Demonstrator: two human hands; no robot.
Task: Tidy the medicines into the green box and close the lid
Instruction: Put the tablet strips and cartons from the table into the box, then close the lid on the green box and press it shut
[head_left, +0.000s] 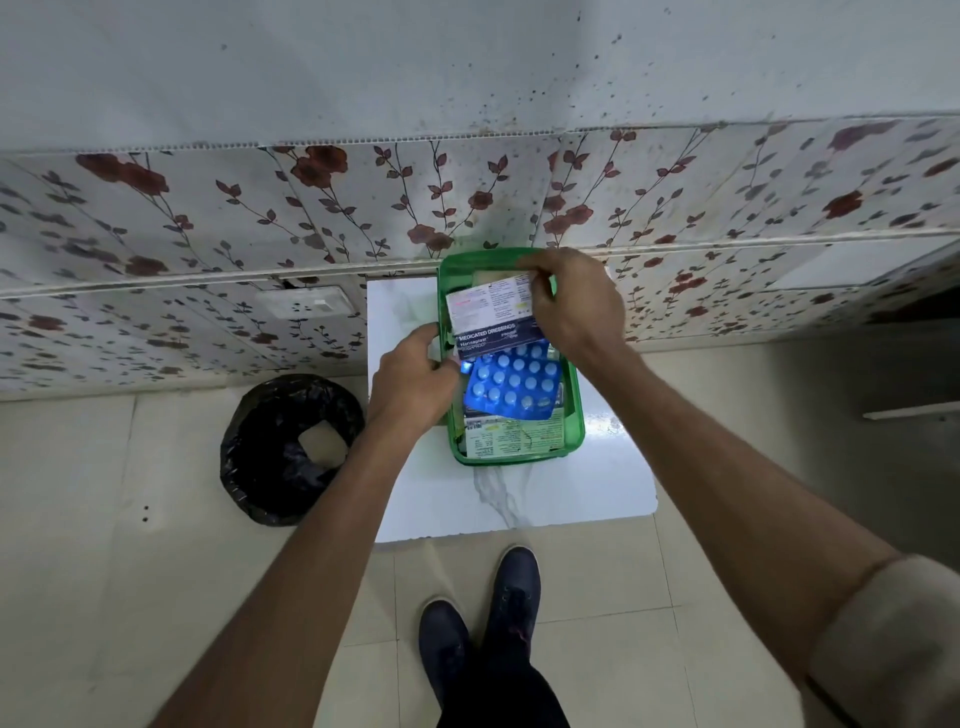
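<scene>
A green plastic box stands open on a small white table, its lid tilted up against the wall. Inside lie a blue blister strip of white tablets and green-printed packets. My right hand pinches the top edge of a white and navy dressings packet held over the box's far half. My left hand grips the packet's lower left corner at the box's left wall. The lower contents are partly hidden by the packet and strip.
A bin lined with a black bag sits on the tiled floor left of the table. A floral-tiled wall with a socket rises right behind the table. My dark shoes stand at the table's front edge.
</scene>
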